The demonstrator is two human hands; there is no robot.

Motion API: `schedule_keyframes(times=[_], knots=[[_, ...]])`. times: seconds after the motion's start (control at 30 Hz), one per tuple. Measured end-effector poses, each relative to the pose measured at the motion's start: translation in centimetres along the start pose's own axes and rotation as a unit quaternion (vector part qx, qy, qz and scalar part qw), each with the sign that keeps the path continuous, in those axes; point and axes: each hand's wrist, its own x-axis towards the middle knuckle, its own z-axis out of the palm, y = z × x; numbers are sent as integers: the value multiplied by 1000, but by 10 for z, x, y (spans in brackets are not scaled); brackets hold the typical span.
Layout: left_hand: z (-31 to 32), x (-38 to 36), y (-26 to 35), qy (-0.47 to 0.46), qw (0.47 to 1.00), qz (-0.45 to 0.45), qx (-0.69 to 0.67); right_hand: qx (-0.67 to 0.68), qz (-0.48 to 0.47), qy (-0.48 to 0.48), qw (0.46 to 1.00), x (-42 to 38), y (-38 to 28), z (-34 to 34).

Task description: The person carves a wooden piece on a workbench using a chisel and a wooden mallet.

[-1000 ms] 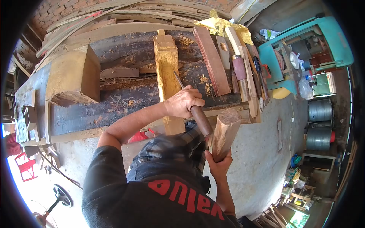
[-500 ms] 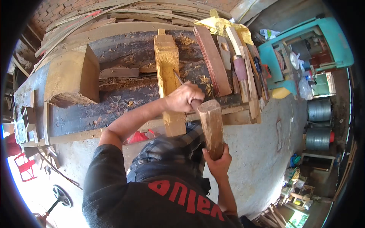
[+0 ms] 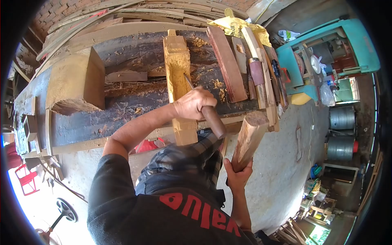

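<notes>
My left hand (image 3: 196, 103) is wrapped round a chisel (image 3: 214, 123), whose brown handle slants down to the right. The chisel's thin blade meets the hollowed part of a yellowish wooden workpiece (image 3: 176, 75), which lies across the bench. In my right hand (image 3: 239, 175) is a thick wooden block mallet (image 3: 252, 136), gripped near its lower end. The mallet head stands to the right of the chisel handle, with a gap between them. Fresh chips (image 3: 220, 87) lie beside the workpiece.
On the dark bench (image 3: 122, 122) sits a large wooden block (image 3: 75, 81) at left. A reddish board (image 3: 227, 65) and several tools, including a purple-banded handle (image 3: 256, 71), lie to the right. A teal machine (image 3: 351, 38) stands beyond them. Long planks are stacked behind.
The mallet has swung right, away from the chisel handle, so the handle's end now shows. My left hand stays nearly in place with the chisel against the wood.
</notes>
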Motion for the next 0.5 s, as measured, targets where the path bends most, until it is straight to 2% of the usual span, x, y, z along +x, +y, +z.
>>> schedule_keyframes(times=[0.03,0.1,0.17,0.23,0.3,0.37,0.43,0.5], knots=[[-5,6,-1,-2,1000,3,-2,-13,-23,-8,1000,2,-1,-1],[-24,21,-5,68,984,-57,-157,-24,-44,-12,999,4,1,-6],[-50,39,-4,129,938,-189,-260,-28,8,-33,999,7,8,-11],[-76,48,-14,199,907,-254,-272,-12,12,-45,999,12,5,-13],[-86,57,-20,290,885,-211,-297,2,14,-59,998,18,-10,-10],[-89,58,-24,295,881,-202,-309,84,71,-74,991,21,-35,-6],[-88,56,-25,314,873,-156,-339,99,56,-81,990,27,-33,-2],[-85,50,-28,305,877,-166,-333,112,41,-87,989,33,-34,-1]])
